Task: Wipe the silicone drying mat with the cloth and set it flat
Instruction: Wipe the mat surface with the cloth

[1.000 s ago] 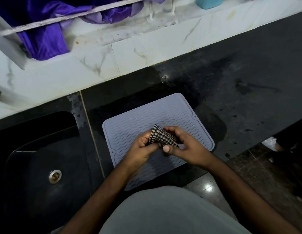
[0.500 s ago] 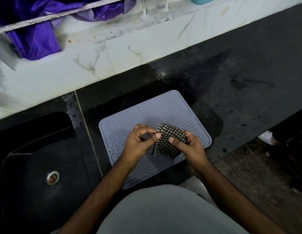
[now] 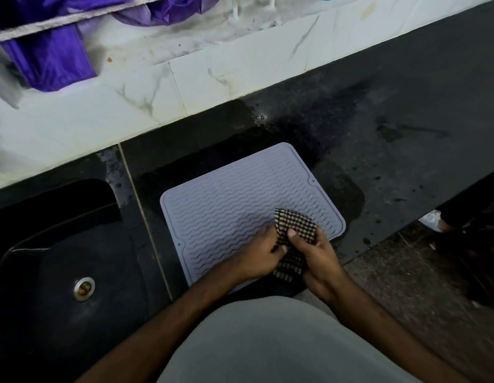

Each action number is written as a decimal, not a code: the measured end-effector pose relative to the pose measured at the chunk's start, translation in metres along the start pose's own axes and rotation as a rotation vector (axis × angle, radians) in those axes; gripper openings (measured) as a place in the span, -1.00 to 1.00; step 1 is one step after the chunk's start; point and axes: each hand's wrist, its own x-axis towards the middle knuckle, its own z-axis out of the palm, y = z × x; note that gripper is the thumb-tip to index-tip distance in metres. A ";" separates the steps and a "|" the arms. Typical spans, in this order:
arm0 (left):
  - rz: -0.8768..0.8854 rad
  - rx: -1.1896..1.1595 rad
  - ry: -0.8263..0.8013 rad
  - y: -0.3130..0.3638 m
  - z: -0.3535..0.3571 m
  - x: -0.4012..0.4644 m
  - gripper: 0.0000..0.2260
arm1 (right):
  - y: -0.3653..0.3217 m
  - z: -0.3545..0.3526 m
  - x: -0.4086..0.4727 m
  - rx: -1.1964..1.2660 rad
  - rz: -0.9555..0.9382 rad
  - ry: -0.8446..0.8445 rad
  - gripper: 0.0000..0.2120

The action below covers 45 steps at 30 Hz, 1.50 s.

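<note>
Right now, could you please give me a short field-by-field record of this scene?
mat: grey drying mat, flat on the dark counter
cloth: checked cloth, held above the mat's near right part
left hand: left hand grips the cloth
right hand: right hand pinches the cloth
sink: black sink, left of the mat

Black sink (image 3: 41,272) with steel drain (image 3: 84,288) left; purple cloth (image 3: 52,56) on white marble ledge (image 3: 212,76); dark countertop (image 3: 406,120).
</note>
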 end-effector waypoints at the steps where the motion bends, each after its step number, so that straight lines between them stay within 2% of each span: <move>1: 0.016 0.175 -0.027 -0.007 0.001 -0.002 -0.57 | -0.003 -0.006 0.003 -0.040 -0.030 0.037 -0.54; 3: 0.031 0.352 0.067 -0.015 -0.006 -0.005 -0.55 | -0.014 -0.015 0.006 -0.181 -0.157 0.084 -0.56; 5: 0.019 0.392 0.238 -0.023 -0.018 -0.009 -0.52 | -0.028 -0.022 0.010 -0.436 -0.352 0.112 -0.61; 7: -0.017 0.452 0.341 -0.033 -0.032 -0.012 -0.41 | -0.044 -0.026 0.015 -0.716 -0.541 0.107 -0.62; 10: -0.155 0.577 0.294 -0.047 -0.040 -0.018 -0.14 | -0.064 -0.024 0.023 -1.088 -0.763 0.033 -0.51; 12: -0.197 0.642 0.252 -0.057 -0.037 -0.022 -0.03 | -0.065 -0.015 0.031 -1.332 -0.901 -0.050 -0.50; 14: -0.182 0.674 0.260 -0.067 -0.032 -0.027 0.02 | -0.056 -0.010 0.042 -1.573 -0.937 -0.224 -0.63; 16: -0.167 0.673 0.282 -0.073 -0.030 -0.029 0.02 | -0.038 -0.018 0.053 -1.758 -0.905 -0.368 -0.62; 21: -0.156 0.688 0.301 -0.072 -0.031 -0.031 0.02 | -0.034 -0.044 0.069 -1.729 -0.776 -0.429 -0.43; 28: -0.150 0.711 0.309 -0.073 -0.031 -0.028 0.04 | 0.007 -0.024 0.057 -1.601 -0.894 -0.299 -0.45; 32: -0.152 0.725 0.324 -0.081 -0.027 -0.026 0.01 | 0.037 0.004 0.046 -1.644 -0.918 -0.385 -0.54; 36: -0.137 0.716 0.316 -0.083 -0.028 -0.025 -0.10 | 0.048 0.017 0.041 -1.731 -0.916 -0.514 -0.56; 41: -0.145 0.709 0.322 -0.079 -0.028 -0.027 0.02 | 0.018 0.015 0.051 -1.813 -0.886 -0.649 -0.52; 43: -0.185 0.731 0.289 -0.074 -0.030 -0.026 0.07 | -0.005 0.014 0.047 -1.690 -0.873 -0.584 -0.52; 45: -0.231 0.784 0.232 -0.064 -0.031 -0.021 0.08 | -0.029 0.006 0.047 -1.554 -0.860 -0.424 -0.50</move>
